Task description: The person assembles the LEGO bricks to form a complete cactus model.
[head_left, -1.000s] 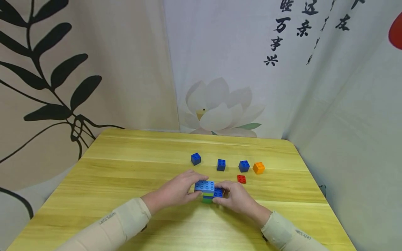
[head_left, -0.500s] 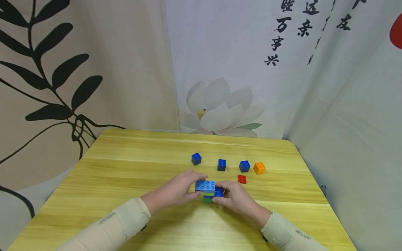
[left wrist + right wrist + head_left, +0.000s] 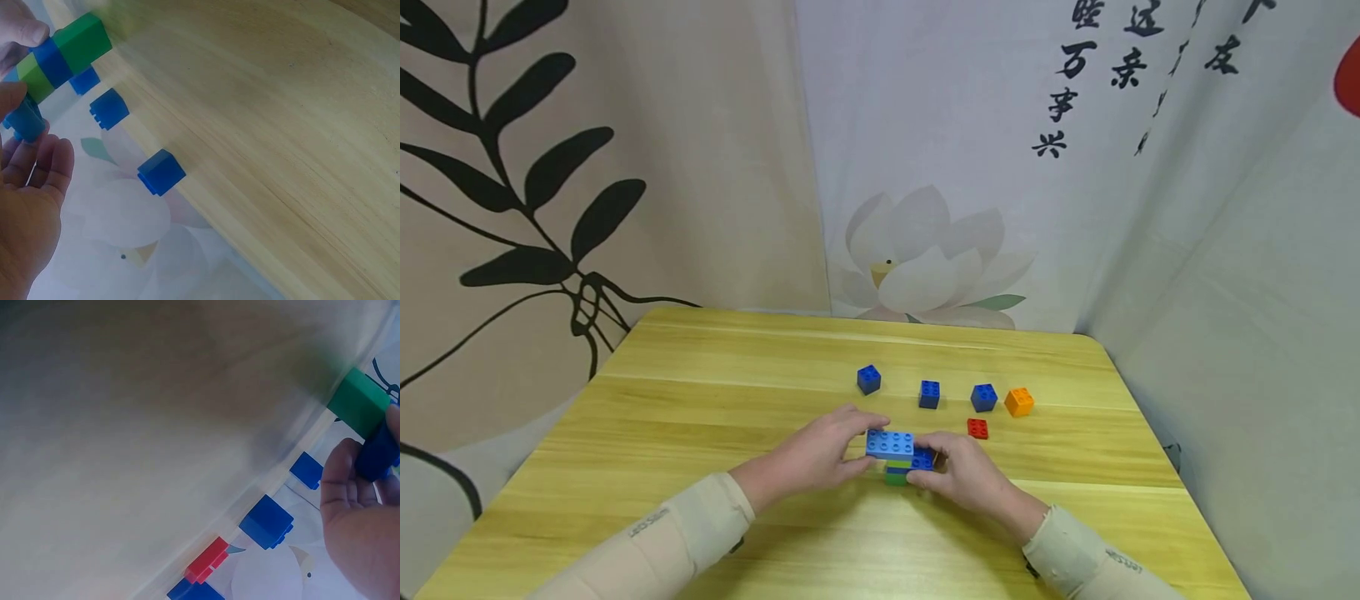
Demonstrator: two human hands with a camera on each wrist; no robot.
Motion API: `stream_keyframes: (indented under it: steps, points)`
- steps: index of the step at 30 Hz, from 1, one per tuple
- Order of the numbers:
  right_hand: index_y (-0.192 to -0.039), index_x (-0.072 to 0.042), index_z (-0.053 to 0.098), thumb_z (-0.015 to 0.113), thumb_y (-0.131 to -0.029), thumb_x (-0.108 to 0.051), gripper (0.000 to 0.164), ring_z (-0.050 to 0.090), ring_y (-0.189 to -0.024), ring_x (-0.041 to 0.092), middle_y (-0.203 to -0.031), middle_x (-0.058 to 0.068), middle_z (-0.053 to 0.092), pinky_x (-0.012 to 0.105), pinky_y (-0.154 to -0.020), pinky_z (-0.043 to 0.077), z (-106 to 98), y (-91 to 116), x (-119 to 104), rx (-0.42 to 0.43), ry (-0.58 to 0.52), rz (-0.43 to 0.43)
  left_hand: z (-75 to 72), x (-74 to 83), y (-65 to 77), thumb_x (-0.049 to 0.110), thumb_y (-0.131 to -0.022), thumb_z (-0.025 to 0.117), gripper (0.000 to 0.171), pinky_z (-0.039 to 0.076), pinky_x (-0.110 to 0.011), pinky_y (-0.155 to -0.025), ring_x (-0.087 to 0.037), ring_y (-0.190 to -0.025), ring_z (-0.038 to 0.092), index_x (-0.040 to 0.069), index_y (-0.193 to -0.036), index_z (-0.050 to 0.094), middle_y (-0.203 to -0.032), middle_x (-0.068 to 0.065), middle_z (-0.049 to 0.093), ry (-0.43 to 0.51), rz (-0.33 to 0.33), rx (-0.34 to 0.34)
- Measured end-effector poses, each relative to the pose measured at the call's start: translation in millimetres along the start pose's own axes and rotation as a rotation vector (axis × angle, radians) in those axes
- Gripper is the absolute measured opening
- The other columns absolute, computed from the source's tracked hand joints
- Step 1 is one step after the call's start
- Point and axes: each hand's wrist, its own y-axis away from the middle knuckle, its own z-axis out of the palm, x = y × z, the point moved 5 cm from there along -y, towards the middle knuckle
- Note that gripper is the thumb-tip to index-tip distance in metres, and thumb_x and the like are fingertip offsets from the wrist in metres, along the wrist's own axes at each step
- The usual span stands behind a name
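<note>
A small stack of toy building blocks stands between the two hands in the head view: a green block (image 3: 82, 44) at the bottom, a dark blue block (image 3: 922, 460) jutting right, a lime green block (image 3: 36, 78) above it, and a light blue block (image 3: 890, 444) on top, overhanging left. My left hand (image 3: 820, 454) has thumb and forefinger around the left end of the light blue block. With its thumb in front and fingers behind, my right hand (image 3: 962, 472) grips the jutting dark blue block. The fingers partly hide its right end.
Behind the stack on the wooden table (image 3: 737, 367) lie dark blue blocks: one (image 3: 868, 380) at left, one (image 3: 929, 394) in the middle, one (image 3: 984, 397) at right. An orange block (image 3: 1018, 402) and a flat red block (image 3: 977, 428) lie nearby.
My left thumb and forefinger have slid slightly left along the light blue block. The right hand and the stack hold nearly the same place.
</note>
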Motion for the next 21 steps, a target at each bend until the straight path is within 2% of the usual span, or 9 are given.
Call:
stream_keyframes:
  steps: [6,10,17,21]
  points:
    - [-0.131,-0.009,0.074,0.083,-0.096,-0.029,0.042,0.060,-0.087,0.007,-0.114,-0.001,0.076,0.018,-0.074,0.055,0,0,0,0.001,0.000,0.000,-0.2,-4.4,2.1,0.021,-0.097,0.081,0.059,0.063,-0.038,-0.099,-0.024,-0.119,0.069,0.011,-0.150,0.060,-0.132,-0.005,0.070,0.013,-0.006,0.015]
    - [-0.132,-0.009,0.074,0.083,-0.096,-0.030,0.043,0.060,-0.088,0.008,-0.116,0.000,0.076,0.018,-0.074,0.054,-1,0,-1,-0.001,0.005,0.007,-1.8,-9.9,5.6,0.023,-0.095,0.083,0.062,0.062,-0.040,-0.101,-0.025,-0.120,0.070,0.011,-0.151,0.059,-0.131,-0.004,0.071,0.013,-0.020,0.024]
    - [-0.133,-0.009,0.073,0.082,-0.096,-0.031,0.044,0.061,-0.090,0.010,-0.119,0.002,0.076,0.019,-0.075,0.054,0,0,0,-0.015,-0.009,0.033,-5.7,-23.5,12.0,0.029,-0.094,0.084,0.067,0.061,-0.045,-0.104,-0.027,-0.126,0.067,0.014,-0.153,0.057,-0.134,-0.001,0.071,0.055,-0.089,0.006]
    - [-0.133,-0.008,0.073,0.082,-0.096,-0.032,0.045,0.060,-0.090,0.010,-0.120,0.002,0.076,0.019,-0.075,0.054,0,-1,1,-0.015,-0.005,0.041,-7.5,-30.4,12.6,0.027,-0.093,0.086,0.068,0.060,-0.045,-0.104,-0.027,-0.126,0.067,0.012,-0.152,0.057,-0.134,-0.002,0.071,0.059,-0.112,0.008]
